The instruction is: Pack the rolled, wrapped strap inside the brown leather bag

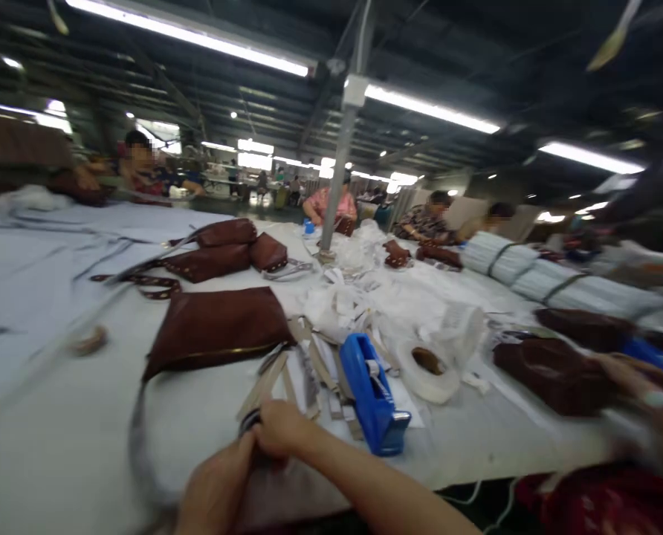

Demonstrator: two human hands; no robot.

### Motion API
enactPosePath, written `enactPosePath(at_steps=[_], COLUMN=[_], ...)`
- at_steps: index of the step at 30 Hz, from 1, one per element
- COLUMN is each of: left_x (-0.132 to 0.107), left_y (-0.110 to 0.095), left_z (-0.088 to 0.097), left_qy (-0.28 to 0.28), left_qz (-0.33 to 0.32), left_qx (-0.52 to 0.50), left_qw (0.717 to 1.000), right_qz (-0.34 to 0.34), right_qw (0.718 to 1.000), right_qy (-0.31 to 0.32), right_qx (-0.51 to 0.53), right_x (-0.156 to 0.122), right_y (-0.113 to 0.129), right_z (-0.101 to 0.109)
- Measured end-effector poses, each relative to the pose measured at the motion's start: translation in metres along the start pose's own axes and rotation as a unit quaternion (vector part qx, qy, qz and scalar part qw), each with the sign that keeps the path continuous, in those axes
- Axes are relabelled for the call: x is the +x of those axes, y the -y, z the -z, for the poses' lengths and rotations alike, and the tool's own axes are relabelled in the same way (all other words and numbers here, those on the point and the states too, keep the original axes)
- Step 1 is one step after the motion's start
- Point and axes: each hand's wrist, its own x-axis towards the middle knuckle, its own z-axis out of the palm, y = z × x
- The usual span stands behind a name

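My left hand [223, 472] and my right hand [281, 429] meet at the front of the white work table [75, 446]. Both have their fingers closed on a small dark looped piece [250, 420] that looks like part of a strap; blur hides its exact form. Just beyond them lies a brown leather bag [220, 323] with a gold zipper along its near edge. A greyish strap [139, 438], smeared by motion, runs from the bag's left corner down toward my left forearm. To the right of my right hand stands a blue tape dispenser [373, 397].
Paper and card strips [314, 364] are heaped beside a white tape roll [429, 369]. More brown bags [214, 256] lie farther back. A post [340, 163] rises from the table. At right, a co-worker's hand [626, 375] touches a brown bag [554, 371]; other people sit opposite.
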Motion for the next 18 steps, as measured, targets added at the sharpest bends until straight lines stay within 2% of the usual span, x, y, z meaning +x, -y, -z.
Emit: enactPosePath(at_steps=[2, 5, 8, 10, 12, 16, 18], left_x=[-0.020, -0.028, -0.023, -0.020, -0.020, -0.023, -0.024], left_y=[0.007, 0.022, 0.038, 0.041, 0.034, 0.003, -0.003], left_z=[0.013, 0.034, 0.047, 0.049, 0.045, 0.038, 0.039], left_qy=[0.063, 0.137, 0.149, 0.146, 0.143, 0.138, 0.148], left_qz=[0.005, -0.032, -0.096, -0.110, -0.081, 0.017, 0.022], left_qx=[0.013, 0.035, 0.064, 0.074, 0.073, 0.057, 0.035], left_qw=[0.998, 0.989, 0.982, 0.980, 0.984, 0.989, 0.988], right_qz=[0.014, 0.066, 0.116, 0.125, 0.108, 0.072, 0.090], right_qw=[1.000, 0.998, 0.992, 0.990, 0.992, 0.995, 0.993], right_qy=[0.014, 0.021, 0.038, 0.048, 0.051, 0.059, 0.064], right_qx=[0.009, -0.008, -0.039, -0.046, -0.042, -0.029, -0.041], right_x=[-0.008, -0.008, -0.001, 0.005, 0.009, 0.007, 0.003], right_y=[-0.005, -0.009, -0.005, -0.002, -0.001, -0.006, -0.009], right_z=[-0.003, -0.008, -0.004, 0.000, 0.001, -0.005, -0.008])
